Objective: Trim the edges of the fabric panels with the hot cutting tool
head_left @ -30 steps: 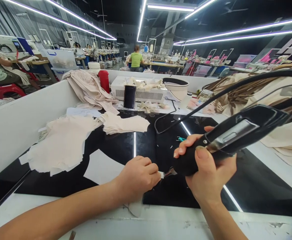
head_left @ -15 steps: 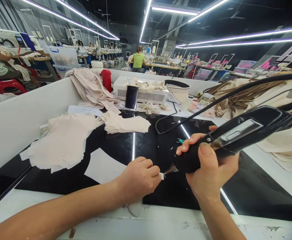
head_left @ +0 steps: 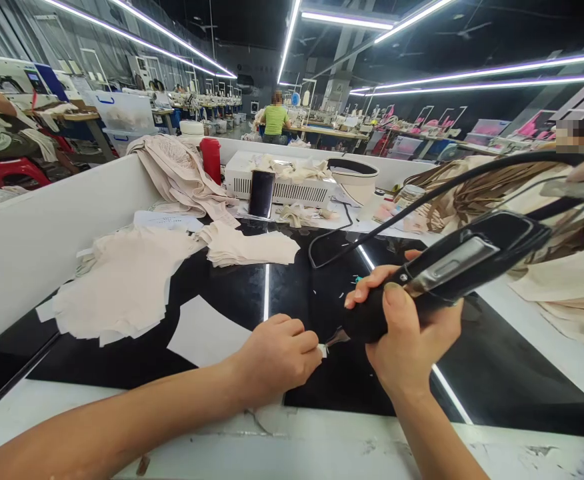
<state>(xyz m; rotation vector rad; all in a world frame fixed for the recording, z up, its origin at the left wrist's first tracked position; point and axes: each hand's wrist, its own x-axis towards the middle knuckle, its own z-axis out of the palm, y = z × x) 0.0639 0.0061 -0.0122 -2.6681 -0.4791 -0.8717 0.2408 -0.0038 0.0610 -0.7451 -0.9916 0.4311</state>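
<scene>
- The right hand (head_left: 412, 333) was wrapped tight around a black corded cutting tool (head_left: 452, 270), thumb laid along its body.
- The left hand (head_left: 277, 353) was curled, fingertips pinching a small white scrap (head_left: 323, 349).
- The tool's metal tip (head_left: 339, 337) met that scrap just beyond the left fingertips, above the black worktop (head_left: 297, 293).
- Beige fabric pieces (head_left: 122, 283) lay well beyond the left knuckles.

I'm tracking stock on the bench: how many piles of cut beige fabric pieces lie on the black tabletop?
2: a large pile at the left by the white wall, a smaller stack farther back near the middle. More may be hidden.
</scene>
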